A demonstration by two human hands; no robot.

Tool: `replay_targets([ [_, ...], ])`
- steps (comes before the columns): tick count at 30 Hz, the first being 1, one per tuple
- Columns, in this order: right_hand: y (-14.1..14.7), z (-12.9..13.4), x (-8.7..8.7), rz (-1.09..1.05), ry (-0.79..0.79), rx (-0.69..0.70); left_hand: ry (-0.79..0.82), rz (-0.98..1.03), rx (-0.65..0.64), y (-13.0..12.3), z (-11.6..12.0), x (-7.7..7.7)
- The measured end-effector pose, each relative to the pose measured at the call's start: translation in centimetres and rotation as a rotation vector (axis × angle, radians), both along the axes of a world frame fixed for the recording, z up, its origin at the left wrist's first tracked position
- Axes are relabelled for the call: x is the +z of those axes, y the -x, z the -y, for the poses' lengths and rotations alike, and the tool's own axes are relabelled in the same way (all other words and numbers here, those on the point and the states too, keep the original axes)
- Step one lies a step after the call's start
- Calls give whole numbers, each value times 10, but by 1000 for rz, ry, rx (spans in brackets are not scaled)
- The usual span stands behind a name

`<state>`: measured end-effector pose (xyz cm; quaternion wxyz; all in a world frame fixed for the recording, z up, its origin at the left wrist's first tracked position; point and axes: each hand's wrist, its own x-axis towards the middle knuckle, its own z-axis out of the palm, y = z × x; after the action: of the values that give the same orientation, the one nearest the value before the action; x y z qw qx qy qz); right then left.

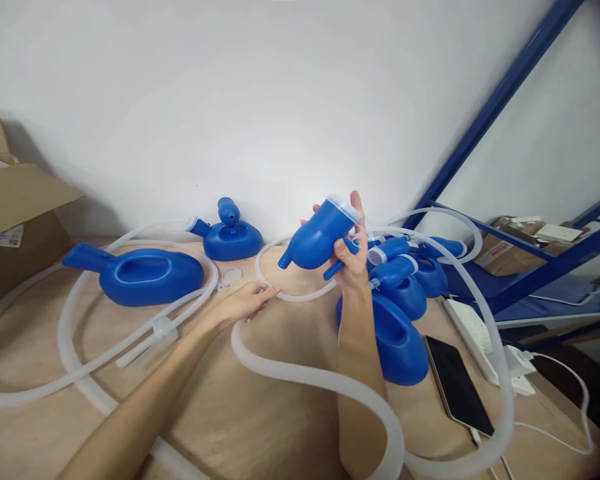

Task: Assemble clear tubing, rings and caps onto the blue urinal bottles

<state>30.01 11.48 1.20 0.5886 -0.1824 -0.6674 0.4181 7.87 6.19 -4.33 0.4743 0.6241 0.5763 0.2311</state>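
My right hand [353, 257] is raised and closed around a blue urinal funnel [315, 237]. The funnel tilts, with its narrow ribbed spout toward the lower left and its white-rimmed mouth toward the upper right; a blue handle sticks out below my fingers. Low over the table, my left hand [245, 301] has its fingers curled on a translucent white hose [300, 375]. Part of the hose is hidden under that hand, and its ribbed length curves toward the front right. A blue urinal bottle [150, 293] lies to the left of my left hand.
Behind stands another blue bottle [233, 247] with a funnel on it. Several blue bottles and funnels [397, 340] crowd the right side, near a phone [457, 383] and a power strip [475, 340]. Coiled hoses [70, 320] cross the table [220, 413]. A cardboard box [25, 200] is at left.
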Motion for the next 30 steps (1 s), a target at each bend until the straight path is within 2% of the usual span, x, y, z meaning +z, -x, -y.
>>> replay_targets([
  [3,-14,5,4,82,-27,-30,-64,-134,34,19,-8,-3],
  [7,-12,12,12,342,-101,56,-182,-285,107,40,-17,3],
  [11,8,14,18,611,-185,223,-218,-364,145,55,-17,17],
  [14,19,10,16,700,-191,273,-242,-369,149,66,-8,34],
  [16,22,7,12,709,-142,275,-301,-331,107,73,1,45],
  [18,24,2,6,665,-68,310,-432,-274,-7,79,10,55],
  [21,26,-6,-6,502,74,428,-656,-238,-220,82,23,65],
  [23,29,-11,-14,418,173,476,-766,-256,-279,78,30,69],
  [27,36,-12,-22,341,328,531,-932,-286,-263,60,34,68],
  [30,42,-4,-23,274,399,569,-1139,-269,-172,45,33,60],
])
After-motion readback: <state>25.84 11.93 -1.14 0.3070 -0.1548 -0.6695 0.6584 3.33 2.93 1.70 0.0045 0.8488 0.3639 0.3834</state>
